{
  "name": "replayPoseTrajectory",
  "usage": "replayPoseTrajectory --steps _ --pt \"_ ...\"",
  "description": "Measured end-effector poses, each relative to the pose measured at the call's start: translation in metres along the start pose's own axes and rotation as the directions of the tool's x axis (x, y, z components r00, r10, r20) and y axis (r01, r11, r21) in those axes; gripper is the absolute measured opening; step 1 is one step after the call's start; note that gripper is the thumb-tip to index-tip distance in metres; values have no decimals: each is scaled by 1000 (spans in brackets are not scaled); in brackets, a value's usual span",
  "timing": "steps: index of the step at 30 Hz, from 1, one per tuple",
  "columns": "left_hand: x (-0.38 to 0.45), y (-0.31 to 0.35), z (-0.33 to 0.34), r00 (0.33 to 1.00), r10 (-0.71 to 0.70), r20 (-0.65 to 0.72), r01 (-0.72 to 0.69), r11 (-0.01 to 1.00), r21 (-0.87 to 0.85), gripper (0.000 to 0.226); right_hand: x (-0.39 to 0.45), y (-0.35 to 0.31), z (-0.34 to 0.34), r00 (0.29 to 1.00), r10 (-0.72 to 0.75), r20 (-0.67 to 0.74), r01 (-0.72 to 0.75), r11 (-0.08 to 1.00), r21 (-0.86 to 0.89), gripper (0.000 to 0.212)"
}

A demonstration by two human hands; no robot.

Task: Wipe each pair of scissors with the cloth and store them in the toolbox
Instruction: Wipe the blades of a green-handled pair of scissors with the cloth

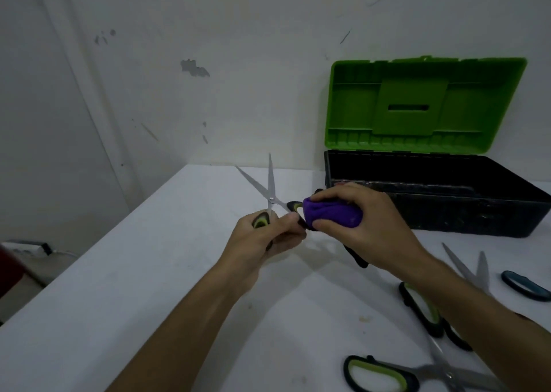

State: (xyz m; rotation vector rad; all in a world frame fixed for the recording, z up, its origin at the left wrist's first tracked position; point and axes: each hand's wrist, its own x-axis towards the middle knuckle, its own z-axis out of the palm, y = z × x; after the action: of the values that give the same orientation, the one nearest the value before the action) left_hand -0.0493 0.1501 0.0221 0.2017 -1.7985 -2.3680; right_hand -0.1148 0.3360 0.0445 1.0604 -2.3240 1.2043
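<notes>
My left hand grips one black-and-green handle of an opened pair of scissors, its two blades pointing up and away. My right hand holds a bunched purple cloth wrapped round the scissors' other handle. The toolbox stands behind my right hand, its black body open and its green lid raised against the wall.
A white table carries more scissors at the lower right: a green-handled pair under my forearm, another green-handled pair near the front edge, and a blue-handled pair at the right edge. The table's left edge drops off.
</notes>
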Motion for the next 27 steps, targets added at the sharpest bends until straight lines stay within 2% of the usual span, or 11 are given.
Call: replayPoseTrajectory --steps 5,8,11,14,19,24,27 --pt "1 0 -3 981 144 -129 -117 974 194 28 -3 0 4 994 34 102 -41 997 68 34" --pt "3 0 -7 977 138 -161 -79 942 326 27 -2 1 3 997 51 60 -56 995 87 32" --pt "6 1 -11 990 93 -109 -50 936 349 25 1 2 -4 998 68 -3 -67 992 108 29" --pt "6 -1 -12 994 110 -21 -93 915 393 24 3 0 -10 997 74 -21 -71 989 127 29" --pt "2 1 -7 997 73 9 -71 923 379 28 3 -4 -10 998 55 -11 -53 990 127 31" --pt "-2 -2 0 989 -27 148 -3 979 202 34 3 -5 -14 998 43 -38 -38 992 123 34" --pt "-5 -4 5 988 -26 154 4 990 144 31 3 -4 -14 998 39 -50 -33 993 115 34"
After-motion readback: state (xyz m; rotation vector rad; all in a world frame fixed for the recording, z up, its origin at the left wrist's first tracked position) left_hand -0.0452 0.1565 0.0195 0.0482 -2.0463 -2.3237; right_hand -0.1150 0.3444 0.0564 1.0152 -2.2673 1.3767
